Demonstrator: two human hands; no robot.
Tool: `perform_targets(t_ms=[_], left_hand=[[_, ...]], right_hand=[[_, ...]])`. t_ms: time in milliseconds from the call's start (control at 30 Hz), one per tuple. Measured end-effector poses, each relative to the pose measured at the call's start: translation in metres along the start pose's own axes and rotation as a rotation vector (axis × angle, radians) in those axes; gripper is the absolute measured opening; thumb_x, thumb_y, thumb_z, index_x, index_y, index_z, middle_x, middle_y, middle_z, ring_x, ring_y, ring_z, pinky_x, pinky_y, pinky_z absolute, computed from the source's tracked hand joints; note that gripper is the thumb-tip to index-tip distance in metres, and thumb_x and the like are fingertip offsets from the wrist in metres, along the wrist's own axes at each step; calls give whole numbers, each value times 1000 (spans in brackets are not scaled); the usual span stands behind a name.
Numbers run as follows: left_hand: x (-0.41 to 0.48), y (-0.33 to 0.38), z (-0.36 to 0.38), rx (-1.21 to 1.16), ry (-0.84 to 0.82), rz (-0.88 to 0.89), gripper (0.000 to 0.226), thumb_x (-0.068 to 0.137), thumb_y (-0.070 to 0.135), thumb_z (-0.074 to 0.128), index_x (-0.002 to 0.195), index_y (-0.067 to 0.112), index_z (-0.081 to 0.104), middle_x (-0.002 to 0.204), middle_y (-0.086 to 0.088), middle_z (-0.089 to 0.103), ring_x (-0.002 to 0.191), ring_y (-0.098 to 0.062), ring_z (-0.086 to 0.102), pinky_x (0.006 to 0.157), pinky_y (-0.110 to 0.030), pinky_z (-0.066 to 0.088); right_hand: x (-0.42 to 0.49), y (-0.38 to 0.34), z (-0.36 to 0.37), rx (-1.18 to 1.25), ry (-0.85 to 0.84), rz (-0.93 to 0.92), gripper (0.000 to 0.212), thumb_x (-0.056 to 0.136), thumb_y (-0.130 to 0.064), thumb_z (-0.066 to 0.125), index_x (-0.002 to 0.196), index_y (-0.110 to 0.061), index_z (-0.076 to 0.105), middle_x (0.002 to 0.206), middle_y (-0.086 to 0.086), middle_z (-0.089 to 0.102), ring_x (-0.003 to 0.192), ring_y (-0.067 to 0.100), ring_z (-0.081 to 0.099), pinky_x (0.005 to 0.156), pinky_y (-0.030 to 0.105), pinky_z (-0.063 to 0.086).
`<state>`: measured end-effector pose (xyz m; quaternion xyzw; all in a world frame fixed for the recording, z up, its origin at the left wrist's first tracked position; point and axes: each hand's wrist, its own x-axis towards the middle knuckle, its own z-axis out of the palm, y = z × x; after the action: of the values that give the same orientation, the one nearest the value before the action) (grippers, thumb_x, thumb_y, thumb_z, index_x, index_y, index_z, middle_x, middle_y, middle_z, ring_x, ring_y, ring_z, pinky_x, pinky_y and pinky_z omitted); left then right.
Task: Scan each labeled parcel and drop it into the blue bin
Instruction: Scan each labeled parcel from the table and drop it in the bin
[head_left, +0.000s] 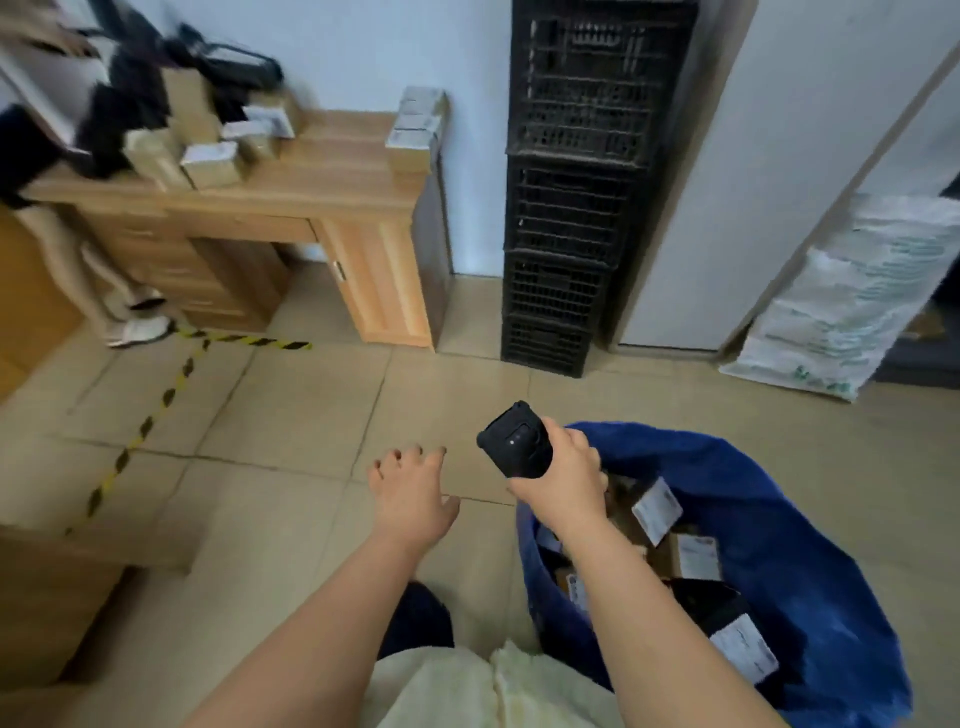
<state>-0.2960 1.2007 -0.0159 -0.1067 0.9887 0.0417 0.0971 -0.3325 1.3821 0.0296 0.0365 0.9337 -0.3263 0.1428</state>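
Right hand (563, 480) grips scanner (517, 441) over blue bin (810, 519); left hand (413, 491) open, empty.

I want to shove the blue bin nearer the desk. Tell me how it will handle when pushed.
The blue bin looks soft: its rim sags unevenly, so a push would probably dent the wall rather than slide it. Several labelled parcels lie inside, so it is likely weighty and unlikely to tip.

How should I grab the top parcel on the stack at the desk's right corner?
I'd grip the top parcel across its left and right sides with the empty left hand, coming from the front: the wall is close behind, both sides are free.
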Motion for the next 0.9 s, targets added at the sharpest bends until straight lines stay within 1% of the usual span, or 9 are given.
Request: perform_targets(t_ms=[100,233,333,400,500,600,667,767,900], left_hand=[[-28,-57,-13,-53,66,-196,68,84,58,57,144,33,36,139,-1,45,128,-28,41,107,-44,31],[-68,-132,-31,-122,155,-457,74,85,60,57,149,33,30,144,0,42,132,-29,37,109,-45,28],[-109,-189,-32,-160,192,-613,72,85,59,59,147,33,33,144,-1,42,134,-30,35,112,-46,25],[-144,-229,-31,-181,211,-707,70,85,58,59,146,34,35,143,0,43,134,-29,35,113,-47,25],[-200,-295,-35,-209,264,-849,66,83,55,60,142,34,41,142,0,45,133,-30,37,112,-47,28],[-260,-365,-43,-251,350,-988,66,83,55,62,143,32,43,143,-3,45,134,-33,36,111,-49,28],[-301,-409,-46,-254,400,-1080,69,83,56,65,144,31,43,145,-5,44,135,-34,35,110,-50,28],[-360,-470,-43,-275,446,-1206,70,84,56,66,144,29,43,145,-7,45,135,-35,35,110,-51,28],[-430,-528,-32,-300,436,-1394,70,84,59,64,143,27,44,143,-8,45,133,-34,37,109,-50,32]], right_hand=[[-13,-44,31,-37,-107,-136,77,68,-37,78,137,-36,44,126,-3,49,121,26,44,101,45,40],[-36,-110,75,-97,-217,-339,74,66,-35,75,134,-37,45,120,-6,49,118,22,45,99,44,43],[-62,-158,112,-185,-263,-481,66,67,-35,74,128,-34,48,117,-5,49,116,23,46,95,40,43],[-84,-188,141,-208,-289,-556,65,69,-34,74,128,-33,49,118,-5,50,117,24,47,95,39,42],[-129,-238,191,-222,-351,-658,67,71,-35,74,131,-33,46,121,-3,51,119,27,47,97,41,42],[-183,-289,243,-198,-423,-750,66,67,-37,75,127,-32,48,118,-1,52,117,29,48,98,44,42],[-220,-319,278,-203,-474,-822,71,67,-38,77,131,-33,46,122,-1,51,120,28,46,101,45,39],[-273,-357,328,-230,-540,-935,86,71,-39,80,145,-34,36,133,-2,45,128,26,40,101,42,33],[-338,-397,382,-292,-601,-1076,91,72,-41,80,149,-33,31,139,-4,42,130,25,38,103,42,34]])
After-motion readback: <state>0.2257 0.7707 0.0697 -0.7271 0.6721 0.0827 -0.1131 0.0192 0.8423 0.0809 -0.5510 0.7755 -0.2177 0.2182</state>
